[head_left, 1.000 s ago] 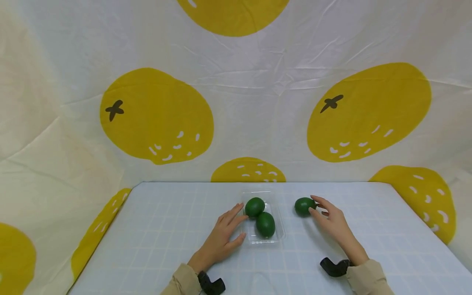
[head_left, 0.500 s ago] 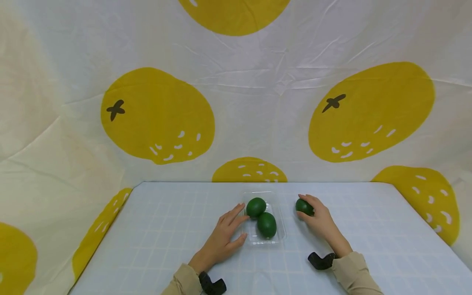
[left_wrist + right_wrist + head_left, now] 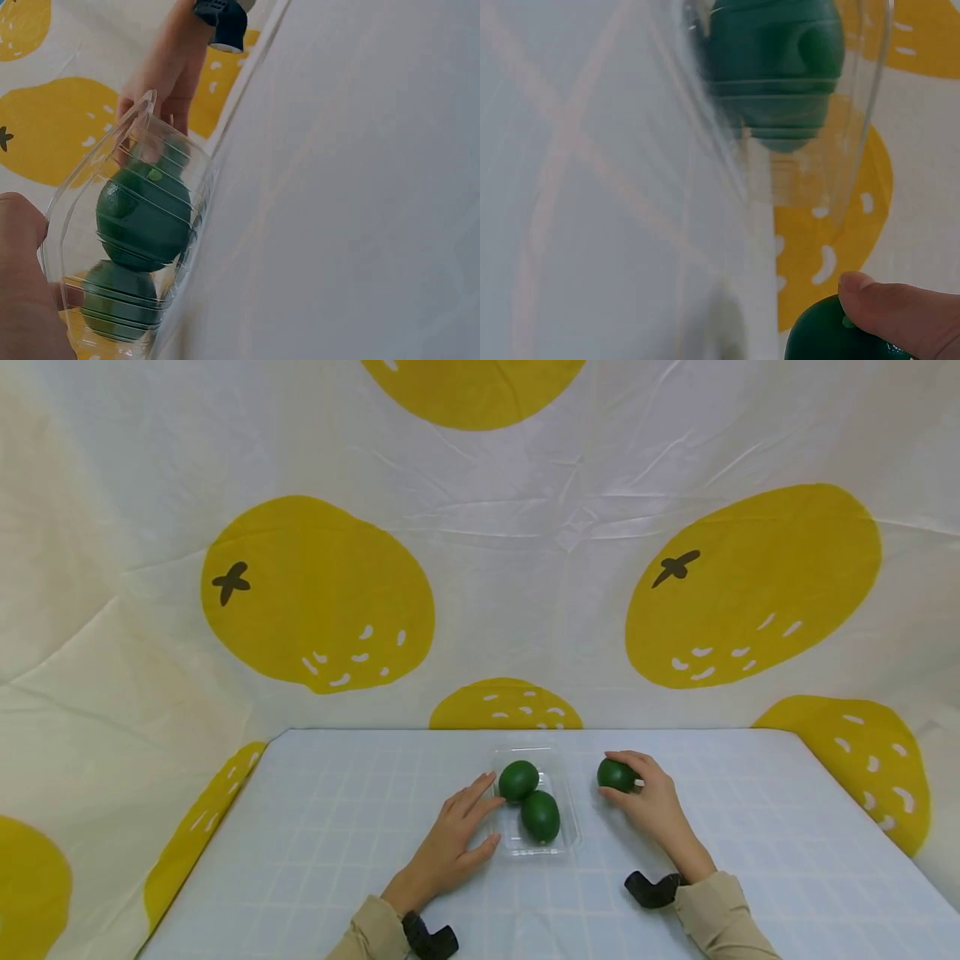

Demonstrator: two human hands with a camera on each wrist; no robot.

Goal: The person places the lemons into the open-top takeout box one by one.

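My right hand (image 3: 654,802) pinches a dark green, smooth oval lime (image 3: 615,774) between thumb and fingers, right of a clear plastic box (image 3: 567,835). In the right wrist view, the thumb lies over this lime (image 3: 821,337) beside its stem nub. It seems barely above the table. Two more limes lie touching in the box: a far one (image 3: 518,781) and a near one (image 3: 540,817). My left hand (image 3: 453,843) rests at the box's left side, fingers spread and fairly straight. In the left wrist view, limes show through the ribbed box wall (image 3: 75,180).
The table (image 3: 360,810) has a pale blue checked cover. Behind it hangs a white cloth (image 3: 525,577) printed with yellow fruit. A black wrist camera (image 3: 429,937) sits on the left wrist, another black camera (image 3: 651,890) on the right.
My right hand has moved left and closed its fingers round the lime, which now sits slightly higher. The left hand, the box and its two limes have stayed put.
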